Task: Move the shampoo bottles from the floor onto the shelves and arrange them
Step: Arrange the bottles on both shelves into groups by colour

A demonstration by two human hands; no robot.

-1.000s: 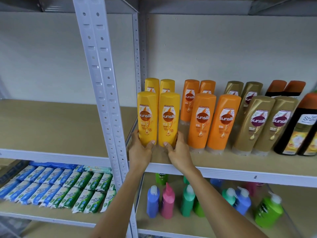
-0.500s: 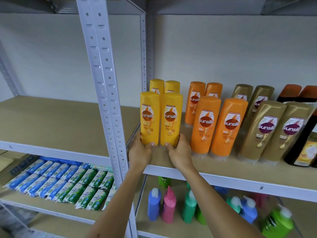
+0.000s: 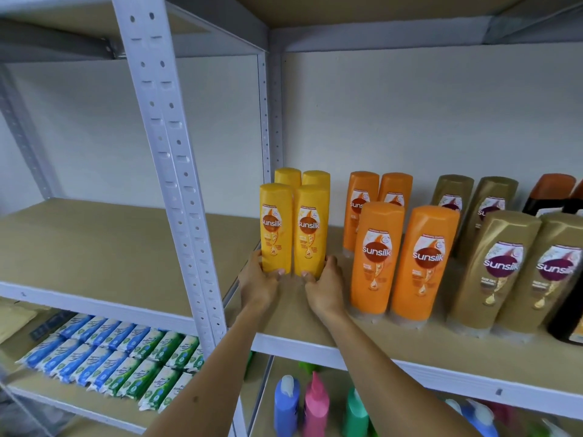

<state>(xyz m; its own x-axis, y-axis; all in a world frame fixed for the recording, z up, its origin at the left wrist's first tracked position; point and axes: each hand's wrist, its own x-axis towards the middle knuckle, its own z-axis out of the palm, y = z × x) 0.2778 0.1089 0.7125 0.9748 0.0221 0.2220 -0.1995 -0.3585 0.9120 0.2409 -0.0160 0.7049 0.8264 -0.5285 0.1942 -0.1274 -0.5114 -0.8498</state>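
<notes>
Two yellow Sunsilk bottles stand side by side at the left end of the wooden shelf [image 3: 315, 323]. My left hand [image 3: 258, 280] grips the base of the left yellow bottle [image 3: 275, 227]. The base of the right yellow bottle [image 3: 310, 230] sits in the grip of my right hand [image 3: 325, 287]. Two more yellow bottles [image 3: 301, 176] stand directly behind them. Orange bottles [image 3: 377, 257] and gold bottles [image 3: 501, 269] are lined up in rows to the right, with dark bottles [image 3: 549, 193] at the far right.
A white metal upright [image 3: 176, 171] rises just left of the yellow bottles. The left bay's shelf [image 3: 110, 247] is bare wood. Below lie rows of blue and green packets [image 3: 107, 365] and coloured pump bottles [image 3: 303, 405].
Both hands have pushed the two front yellow bottles back on the shelf, closer to the yellow pair behind. The camera has moved nearer and tilted.
</notes>
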